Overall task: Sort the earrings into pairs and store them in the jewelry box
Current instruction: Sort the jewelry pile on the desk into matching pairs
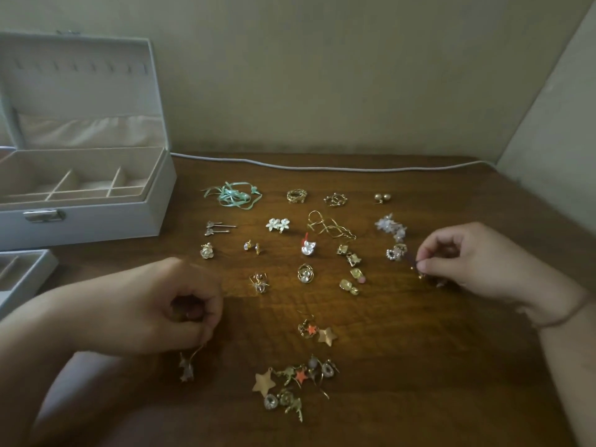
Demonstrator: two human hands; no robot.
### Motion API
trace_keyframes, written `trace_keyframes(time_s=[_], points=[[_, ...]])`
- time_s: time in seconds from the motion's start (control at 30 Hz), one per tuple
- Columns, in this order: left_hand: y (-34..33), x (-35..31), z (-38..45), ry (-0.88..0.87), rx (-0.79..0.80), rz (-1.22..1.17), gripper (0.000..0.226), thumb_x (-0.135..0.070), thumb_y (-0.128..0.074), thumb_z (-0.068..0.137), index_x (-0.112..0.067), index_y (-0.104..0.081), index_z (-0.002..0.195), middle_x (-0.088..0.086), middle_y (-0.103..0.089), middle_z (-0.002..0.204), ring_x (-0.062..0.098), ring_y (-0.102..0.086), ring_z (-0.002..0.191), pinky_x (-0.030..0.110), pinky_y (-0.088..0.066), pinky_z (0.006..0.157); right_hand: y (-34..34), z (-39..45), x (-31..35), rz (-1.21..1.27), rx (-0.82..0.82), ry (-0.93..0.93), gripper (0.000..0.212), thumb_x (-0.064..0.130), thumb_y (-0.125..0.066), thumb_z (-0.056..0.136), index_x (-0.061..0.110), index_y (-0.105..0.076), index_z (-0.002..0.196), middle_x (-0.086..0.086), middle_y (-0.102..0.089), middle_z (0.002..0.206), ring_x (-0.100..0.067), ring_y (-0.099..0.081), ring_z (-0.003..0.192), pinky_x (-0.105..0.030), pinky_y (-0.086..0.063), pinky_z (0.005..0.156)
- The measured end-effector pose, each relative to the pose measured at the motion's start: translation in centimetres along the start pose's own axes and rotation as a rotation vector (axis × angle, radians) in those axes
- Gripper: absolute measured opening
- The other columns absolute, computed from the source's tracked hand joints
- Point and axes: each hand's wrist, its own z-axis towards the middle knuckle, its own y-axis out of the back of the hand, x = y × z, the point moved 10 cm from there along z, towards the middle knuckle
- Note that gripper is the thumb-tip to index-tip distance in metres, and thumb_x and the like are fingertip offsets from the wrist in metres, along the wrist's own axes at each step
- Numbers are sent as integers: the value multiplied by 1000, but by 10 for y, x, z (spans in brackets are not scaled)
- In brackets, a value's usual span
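The counter (pixel 403 366) is dark wood, its grain showing under a soft sheen. The earrings (pixel 295 387) heaped near its front edge look like gold-toned metal, some glinting. The jewelry box (pixel 96 217) has a matt pale-grey covering, a shiny metal clasp (pixel 44 215) and a cloth-like beige lining. The ribbon (pixel 233 195) is glossy mint green

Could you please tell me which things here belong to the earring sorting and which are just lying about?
Job: sorted earring pairs, unsorted pile, jewelry box, left hand, right hand.
Lying about: grey cable, mint ribbon.
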Motion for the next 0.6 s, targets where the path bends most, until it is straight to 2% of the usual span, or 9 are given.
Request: trace_keyframes(time_s=[0.1,0.3,0.37,0.43,0.5,0.6], points=[[-3,-1,1,-13,-2,1,4,-37,-67,76,-39,-65,75,-10,-61,78,17,-58,75,37,-50,66,-4,-2,2,-138,39,11,8,23,-75,80,27,-71,73,5,-71,72,-1,-59,54,-12,-41,47],[-5,2,1,9,12,16,3,-38,-67,78,-40,-65,77,-9,-62,79,18,-59,75,37,-51,66,-8,-1,4,-168,64,48,11,23,-74,81,33,-70,81,8,-70,70,-4,-64,61,-17,-46,54],[-4,3,0,22,17,-1,1,-42,-66,79,-42,-65,79,-9,-62,79,18,-58,74,38,-51,65,-2,-3,9,-177,3,82,18,21,-73,83,38,-67,86,11,-69,79,-3,-63,67,-14,-45,55],[-3,3,-1,29,12,-1,3,-46,-64,79,-43,-65,80,-9,-62,79,18,-59,74,40,-51,66,4,-8,25,-167,-124,191,23,19,-71,82,40,-67,90,16,-67,83,-4,-60,70,-11,-45,56],[-1,3,-2,39,1,-3,5,-49,-63,78,-44,-65,79,-9,-62,79,18,-59,74,40,-52,66,-6,-18,56,-156,-200,377,20,18,-72,81,34,-70,94,19,-65,87,-6,-59,75,-10,-44,65],[-1,1,-3,46,-4,8,6,-50,-62,76,-45,-64,78,-11,-62,78,17,-59,74,37,-51,65,-48,-27,87,-229,-121,552,21,34,-66,86,30,-68,107,18,-60,105,0,-55,97,-11,-41,85]])
